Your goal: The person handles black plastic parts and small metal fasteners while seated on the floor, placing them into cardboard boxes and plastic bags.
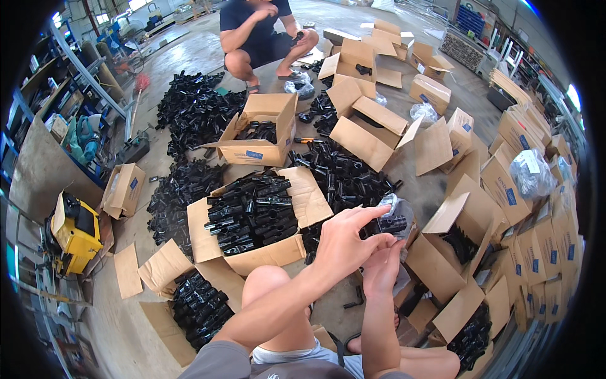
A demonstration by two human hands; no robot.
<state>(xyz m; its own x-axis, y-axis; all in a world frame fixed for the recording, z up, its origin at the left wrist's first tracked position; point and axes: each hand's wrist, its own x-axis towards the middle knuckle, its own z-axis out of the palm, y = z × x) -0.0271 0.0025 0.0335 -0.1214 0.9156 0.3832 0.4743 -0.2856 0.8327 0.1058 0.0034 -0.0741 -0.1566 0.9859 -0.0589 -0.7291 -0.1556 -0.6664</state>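
In front of my knees, my left hand (347,237) reaches across to the right. Its index finger and thumb close round a short black tubular part (392,224). My right hand (382,270) is just below, its fingertips up against the left thumb and the part. A crumpled clear plastic bag (404,211) surrounds the part and hangs beside my right hand, which seems to grip it; some fingers are hidden. Left of my hands, an open carton (265,256) is stacked with black parts (252,211). Loose black parts (347,180) lie heaped beyond my hands.
Across the heaps a person (259,38) squats, holding a black part. Open cartons (442,265) and stacked boxes (536,252) crowd the right. Another carton of parts (199,309) stands by my left knee. A yellow machine (76,234) and shelving (38,95) line the left.
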